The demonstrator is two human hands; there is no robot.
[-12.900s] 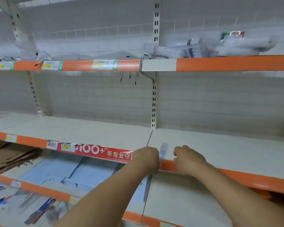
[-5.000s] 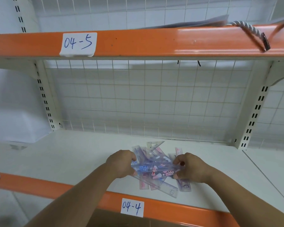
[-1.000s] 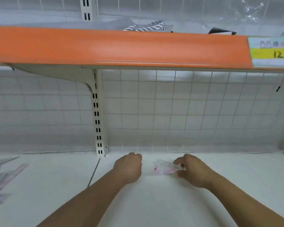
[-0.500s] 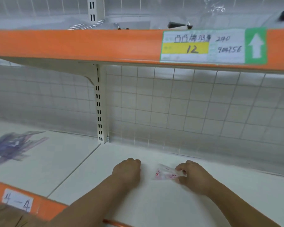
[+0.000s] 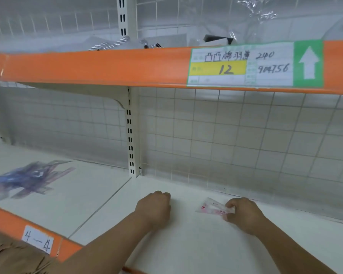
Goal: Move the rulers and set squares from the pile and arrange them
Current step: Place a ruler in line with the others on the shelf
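Observation:
A clear plastic set square (image 5: 211,208) with pink print lies on the white shelf (image 5: 186,244), close to the wire-grid back wall. My right hand (image 5: 244,213) pinches its right end between thumb and fingers. My left hand (image 5: 153,210) is curled into a fist with nothing in it and rests on the shelf, a little to the left of the set square. The pile of clear blue and purple rulers and set squares (image 5: 26,178) lies blurred on the neighbouring shelf section at the far left.
An orange-fronted upper shelf (image 5: 97,66) hangs overhead with a price label (image 5: 242,64) marked 12. A slotted upright post (image 5: 130,133) divides the two sections. A label reading 4-4 (image 5: 38,241) sits on the lower orange edge. Brown cardboard (image 5: 12,260) shows below left.
The view has shifted slightly; the pile sits further left. My right hand still holds the set square on the right shelf section, and my left fist has barely moved.

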